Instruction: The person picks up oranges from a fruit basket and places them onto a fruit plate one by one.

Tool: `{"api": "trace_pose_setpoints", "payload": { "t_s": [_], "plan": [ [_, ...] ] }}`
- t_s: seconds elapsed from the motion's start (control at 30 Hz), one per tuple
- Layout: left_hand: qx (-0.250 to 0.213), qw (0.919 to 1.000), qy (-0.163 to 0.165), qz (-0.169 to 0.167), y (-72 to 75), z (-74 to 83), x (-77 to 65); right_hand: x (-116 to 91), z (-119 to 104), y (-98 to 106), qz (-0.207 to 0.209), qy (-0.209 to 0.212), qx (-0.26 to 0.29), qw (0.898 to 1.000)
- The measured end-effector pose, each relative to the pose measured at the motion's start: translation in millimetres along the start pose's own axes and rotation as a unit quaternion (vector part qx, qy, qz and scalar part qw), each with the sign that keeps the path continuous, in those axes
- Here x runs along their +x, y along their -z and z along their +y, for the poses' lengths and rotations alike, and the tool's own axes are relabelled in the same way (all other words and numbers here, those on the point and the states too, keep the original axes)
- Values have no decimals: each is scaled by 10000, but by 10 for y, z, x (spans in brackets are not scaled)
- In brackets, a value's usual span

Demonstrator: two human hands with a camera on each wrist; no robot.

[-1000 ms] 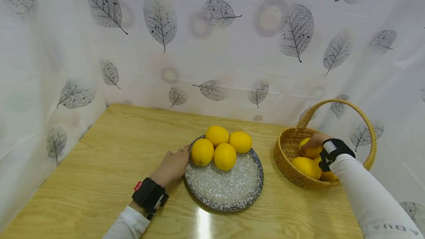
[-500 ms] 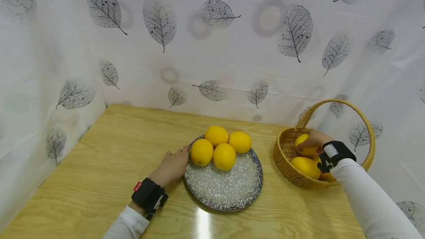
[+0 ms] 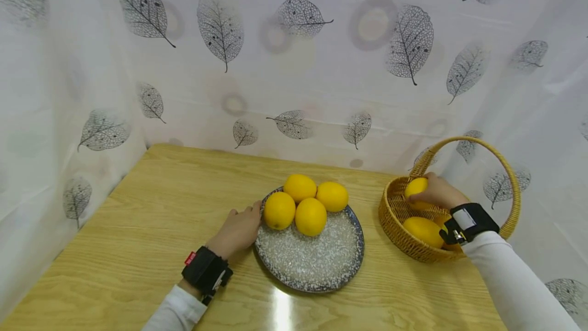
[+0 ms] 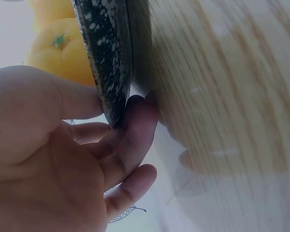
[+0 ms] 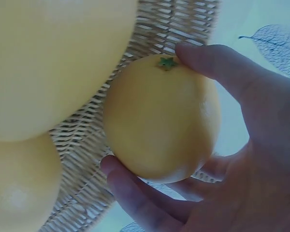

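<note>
— So, gripped what with the right hand point(image 3: 441, 193)?
— Held an orange point(image 5: 159, 118) at the far side of the basket point(image 3: 404, 244), with fingers point(image 5: 140, 203) curled round it, probably against slipping; couldn't tell whether above or within the rim.
— And used the left hand point(image 3: 236, 231) how?
— Pinched the plate point(image 3: 312, 264) by its edge, with thumb point(image 4: 79, 99) over and fingers under, likely to steady it on the surface point(image 3: 193, 183).
— Found what in each container?
— Counted four oranges point(image 3: 311, 217) clustered on the plate, and at least two more oranges point(image 3: 422, 232) in the basket.
</note>
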State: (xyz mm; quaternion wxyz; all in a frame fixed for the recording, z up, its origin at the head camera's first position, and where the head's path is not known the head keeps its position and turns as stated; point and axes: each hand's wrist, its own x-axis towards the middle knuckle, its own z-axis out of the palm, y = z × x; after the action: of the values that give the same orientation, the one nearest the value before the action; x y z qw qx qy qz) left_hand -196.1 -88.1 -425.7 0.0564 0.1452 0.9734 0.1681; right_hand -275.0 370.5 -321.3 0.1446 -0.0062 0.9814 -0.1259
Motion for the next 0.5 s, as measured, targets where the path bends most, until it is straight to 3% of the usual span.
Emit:
{"api": "trace_pose_setpoints", "payload": {
  "t_s": [0.5],
  "plan": [
    [149,9999,-13,9,16,5,-14,-120,-271,-3,658,462,-149,9967]
  ]
}}
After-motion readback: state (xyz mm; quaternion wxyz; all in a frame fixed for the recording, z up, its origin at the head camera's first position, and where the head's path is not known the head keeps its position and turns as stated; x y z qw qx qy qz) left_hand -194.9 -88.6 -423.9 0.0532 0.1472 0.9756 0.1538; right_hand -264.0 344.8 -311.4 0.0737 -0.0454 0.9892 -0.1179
